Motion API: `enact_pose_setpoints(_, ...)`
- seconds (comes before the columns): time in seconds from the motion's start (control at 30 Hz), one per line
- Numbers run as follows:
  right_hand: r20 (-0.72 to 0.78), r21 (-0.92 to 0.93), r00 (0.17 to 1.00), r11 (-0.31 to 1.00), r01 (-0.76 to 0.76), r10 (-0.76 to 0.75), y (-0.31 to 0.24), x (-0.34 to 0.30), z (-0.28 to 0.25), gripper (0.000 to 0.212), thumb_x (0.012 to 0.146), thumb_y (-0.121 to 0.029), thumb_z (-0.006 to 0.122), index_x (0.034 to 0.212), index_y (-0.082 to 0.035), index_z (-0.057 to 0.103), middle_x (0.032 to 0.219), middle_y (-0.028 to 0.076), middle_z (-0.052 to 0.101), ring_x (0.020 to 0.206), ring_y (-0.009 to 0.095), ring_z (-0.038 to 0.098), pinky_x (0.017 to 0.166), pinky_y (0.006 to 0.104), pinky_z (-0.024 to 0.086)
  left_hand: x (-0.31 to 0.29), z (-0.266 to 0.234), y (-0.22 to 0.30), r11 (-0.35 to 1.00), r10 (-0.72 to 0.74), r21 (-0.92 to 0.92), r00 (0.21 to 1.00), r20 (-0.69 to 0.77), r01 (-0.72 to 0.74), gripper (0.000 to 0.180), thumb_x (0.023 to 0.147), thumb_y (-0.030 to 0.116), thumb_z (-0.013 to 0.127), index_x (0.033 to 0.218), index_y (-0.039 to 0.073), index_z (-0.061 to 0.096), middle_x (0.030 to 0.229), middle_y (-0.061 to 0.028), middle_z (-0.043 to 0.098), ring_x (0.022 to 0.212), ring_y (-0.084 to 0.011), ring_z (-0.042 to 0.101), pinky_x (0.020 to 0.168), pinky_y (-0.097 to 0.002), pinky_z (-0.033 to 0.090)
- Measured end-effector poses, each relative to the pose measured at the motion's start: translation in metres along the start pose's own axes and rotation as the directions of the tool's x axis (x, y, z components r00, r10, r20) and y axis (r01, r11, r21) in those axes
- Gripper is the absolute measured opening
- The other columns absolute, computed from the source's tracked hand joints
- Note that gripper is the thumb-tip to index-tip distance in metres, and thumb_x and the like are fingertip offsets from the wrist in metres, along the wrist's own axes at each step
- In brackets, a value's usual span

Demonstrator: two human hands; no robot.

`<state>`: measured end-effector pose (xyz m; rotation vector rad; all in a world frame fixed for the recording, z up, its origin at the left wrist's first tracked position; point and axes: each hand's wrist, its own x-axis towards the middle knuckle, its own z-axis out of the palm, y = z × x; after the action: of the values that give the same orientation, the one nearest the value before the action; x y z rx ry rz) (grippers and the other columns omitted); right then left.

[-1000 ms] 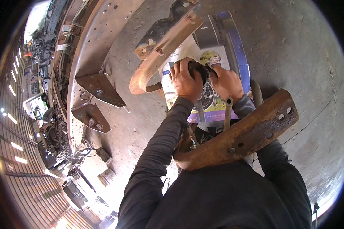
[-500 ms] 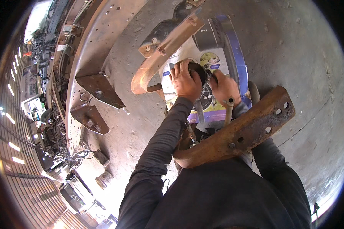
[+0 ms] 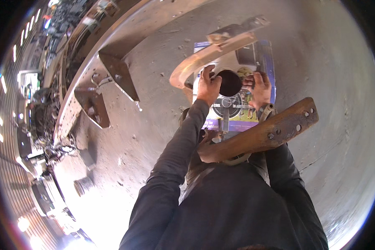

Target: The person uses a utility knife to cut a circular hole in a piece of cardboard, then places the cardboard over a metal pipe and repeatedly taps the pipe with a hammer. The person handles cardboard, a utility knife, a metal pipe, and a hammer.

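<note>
A dark round piece (image 3: pixel 230 83), like a short tube or cup seen end-on, sits above a printed cardboard box (image 3: pixel 242 125). At its left edge is my left hand (image 3: pixel 209 86), fingers and thumb apart, the thumb close to the rim. To its right, my right hand (image 3: pixel 259 89) has its fingers curled. A small dark thing shows by those fingertips, too blurred to name. Nearer my body, a rusty curved steel bracket (image 3: pixel 258 141) with several holes crosses over my right forearm. A second rusty curved bracket (image 3: pixel 204 58) arches beyond my left hand.
A long steel beam (image 3: pixel 87 68) with holes runs along the left, with two angled plates (image 3: pixel 118 75) jutting from it. A short cylinder (image 3: pixel 84 186) lies on the concrete floor (image 3: pixel 329 125) at lower left. A pale tube end (image 3: pixel 268 109) stands by my right wrist.
The view has shifted, so the box and brackets appear elsewhere. My right hand has drawn away to the right of the round piece. My left hand's fingers have come off its top.
</note>
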<state>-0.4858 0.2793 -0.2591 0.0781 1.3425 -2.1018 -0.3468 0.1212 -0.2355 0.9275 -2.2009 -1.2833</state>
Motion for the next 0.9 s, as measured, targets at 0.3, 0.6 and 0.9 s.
enact_pose_setpoints(0.3, 0.024, -0.463, 0.988, 0.874, 0.147, -0.153, 0.037, -0.025, -0.034, 0.031, 0.108, -0.025, 0.054, 0.128, -0.001, 0.053, 0.110, 0.021, 0.069, 0.094, 0.037, 0.072, 0.076, 0.0429, 0.060, -0.052, -0.001, 0.005, 0.971, -0.217, 0.139, 0.957, 0.192, 0.193, 0.084, 0.086, 0.037, 0.080, 0.148, -0.009, 0.047, 0.134, -0.0340, 0.059, 0.131, -0.0471, 0.055, 0.113, -0.0498, 0.045)
enact_pose_setpoints(0.6, 0.156, -0.511, 0.942, 0.792, 0.334, -0.297, 0.057, -0.018, -0.232, 0.035, 0.110, -0.037, 0.052, 0.131, -0.010, 0.062, 0.117, 0.010, 0.070, 0.114, 0.027, 0.065, 0.099, 0.0444, 0.052, -0.038, 0.009, 0.005, 0.950, 0.094, 0.274, 0.973, 0.211, -0.151, 0.072, 0.080, 0.027, 0.084, 0.137, 0.000, 0.050, 0.125, -0.0282, 0.063, 0.120, -0.0476, 0.063, 0.100, -0.0525, 0.053)
enact_pose_setpoints(0.9, -0.284, -0.231, 0.770, 0.820, 0.524, -0.572, -0.096, -0.107, -0.189, 0.027, 0.105, -0.023, 0.059, 0.121, -0.001, 0.062, 0.107, 0.011, 0.072, 0.091, 0.023, 0.070, 0.080, 0.0393, 0.059, 0.012, -0.015, -0.028, 0.911, 0.060, 0.359, 0.924, 0.377, -0.205, 0.056, 0.085, 0.018, 0.076, 0.134, 0.001, 0.053, 0.108, -0.0318, 0.072, 0.108, -0.0475, 0.071, 0.093, -0.0529, 0.055)
